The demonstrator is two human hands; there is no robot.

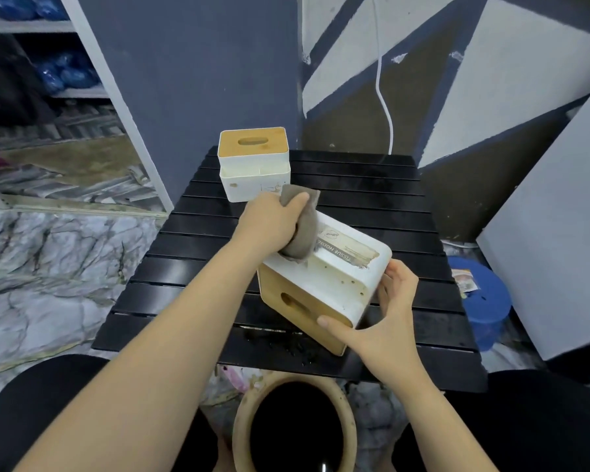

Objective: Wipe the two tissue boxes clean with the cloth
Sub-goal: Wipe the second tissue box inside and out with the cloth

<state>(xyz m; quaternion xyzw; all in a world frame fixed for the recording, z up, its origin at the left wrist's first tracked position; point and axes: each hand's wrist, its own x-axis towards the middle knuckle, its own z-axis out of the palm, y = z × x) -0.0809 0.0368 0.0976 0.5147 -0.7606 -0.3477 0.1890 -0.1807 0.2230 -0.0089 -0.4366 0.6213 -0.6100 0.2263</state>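
Two tissue boxes, left hand (269, 221) pressing one grey cloth (302, 233) on tilted box (334, 277), right hand (389, 311) gripping it, other box (254, 165) upright

Label (343, 252) on the upturned white face of the near tissue box (341, 284): printed words "TISSUE HOLDER", partly hidden, seen upside down. A small round logo beside them is too small to read. No other legible text.

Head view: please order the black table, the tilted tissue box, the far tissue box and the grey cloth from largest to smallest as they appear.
1. Black table
2. Tilted tissue box
3. Far tissue box, though it sits farther from the camera, so the two boxes may really match
4. Grey cloth, partly hidden by the left hand
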